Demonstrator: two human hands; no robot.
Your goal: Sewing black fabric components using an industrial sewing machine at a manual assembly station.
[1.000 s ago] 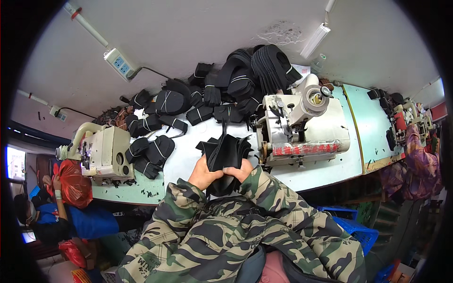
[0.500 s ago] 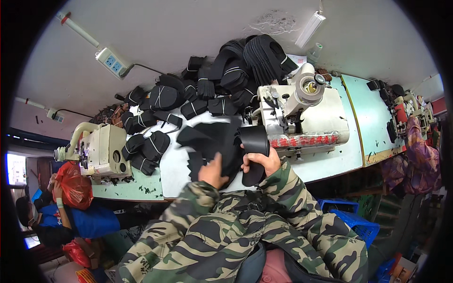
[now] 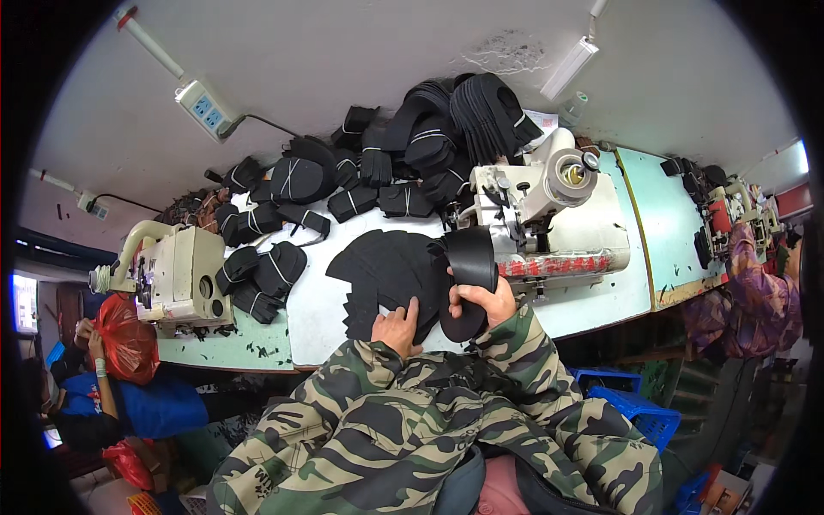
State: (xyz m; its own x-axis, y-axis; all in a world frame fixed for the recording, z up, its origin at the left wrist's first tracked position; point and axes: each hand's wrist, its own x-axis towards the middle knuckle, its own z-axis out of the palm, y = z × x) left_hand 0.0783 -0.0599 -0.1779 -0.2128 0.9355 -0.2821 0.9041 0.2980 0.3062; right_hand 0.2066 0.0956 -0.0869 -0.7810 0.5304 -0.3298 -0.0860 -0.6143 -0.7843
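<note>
My right hand (image 3: 487, 300) is closed around a curved black leather-like piece (image 3: 474, 257), held upright in a bend just left of the sewing machine (image 3: 554, 232). My left hand (image 3: 397, 330) lies on a fanned spread of flat black cut pieces (image 3: 369, 266) on the white tabletop, its fingers stretched out. The spread has a rounded far edge and a jagged left edge. Its right side passes behind the held piece, and I cannot tell whether they touch.
Tied bundles of black pieces (image 3: 300, 176) crowd the table's back. A second machine (image 3: 180, 275) stands left. Blue crates (image 3: 639, 415) sit below on the right. At the left, a person holds a red bag (image 3: 127, 339); purple patterned sleeves (image 3: 747, 292) show far right.
My left hand has moved slightly right and down, from a blur to resting on the pieces. The lifted, blurred black pieces now lie flat in a fan. My right hand keeps its hold.
</note>
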